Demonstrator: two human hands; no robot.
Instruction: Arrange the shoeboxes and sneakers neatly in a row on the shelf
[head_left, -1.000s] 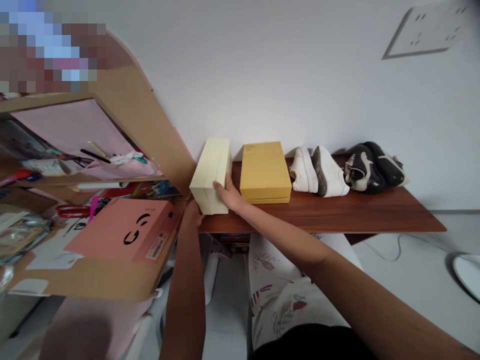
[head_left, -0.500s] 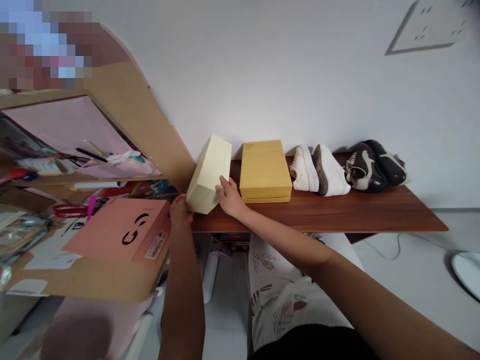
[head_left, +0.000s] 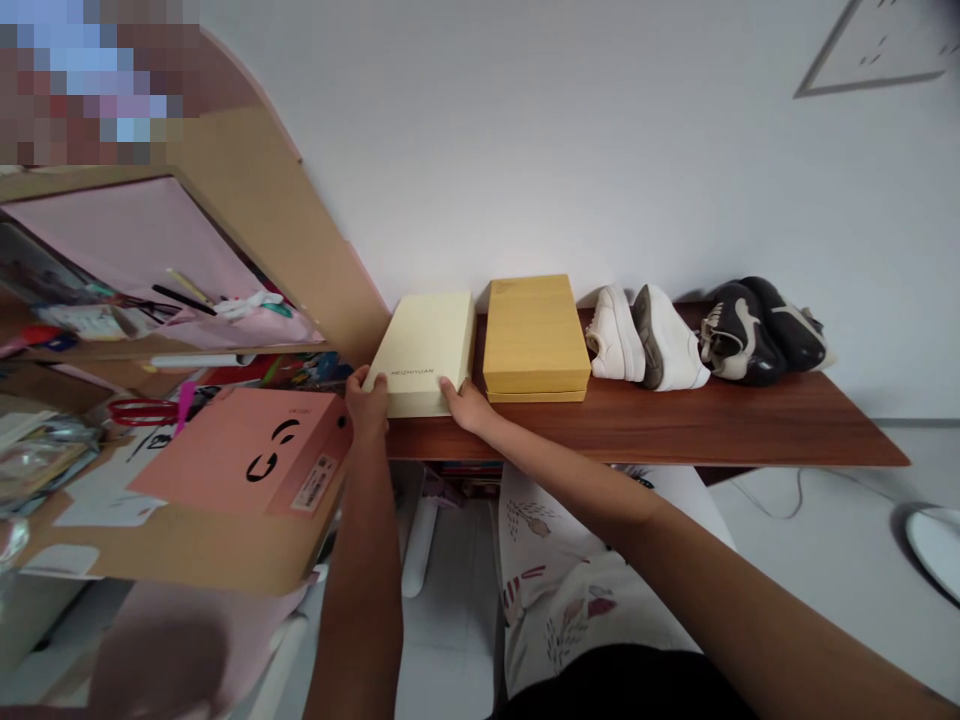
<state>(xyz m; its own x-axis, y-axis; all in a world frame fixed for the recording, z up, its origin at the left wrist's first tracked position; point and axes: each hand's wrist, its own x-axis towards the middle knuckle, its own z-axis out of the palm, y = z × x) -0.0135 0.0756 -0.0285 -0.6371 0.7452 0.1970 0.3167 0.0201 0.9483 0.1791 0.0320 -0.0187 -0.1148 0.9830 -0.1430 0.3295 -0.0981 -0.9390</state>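
A cream shoe box (head_left: 427,345) lies flat at the left end of a dark wooden shelf (head_left: 675,425), its printed lid facing up. My left hand (head_left: 367,405) grips its near left corner. My right hand (head_left: 463,403) holds its near right corner. A mustard-yellow box (head_left: 532,335) rests just to the right of the cream one, almost touching it.
A pair of white sneakers (head_left: 645,340) and a pair of black sneakers (head_left: 761,330) stand further right on the shelf against the white wall. A pink box (head_left: 247,455) lies on a cluttered desk at the left. A tall tan panel (head_left: 285,230) rises beside the cream box.
The cream box stood on its side a second ago, tipped over to the right, and now lies flat. My left hand came up to its near left corner.
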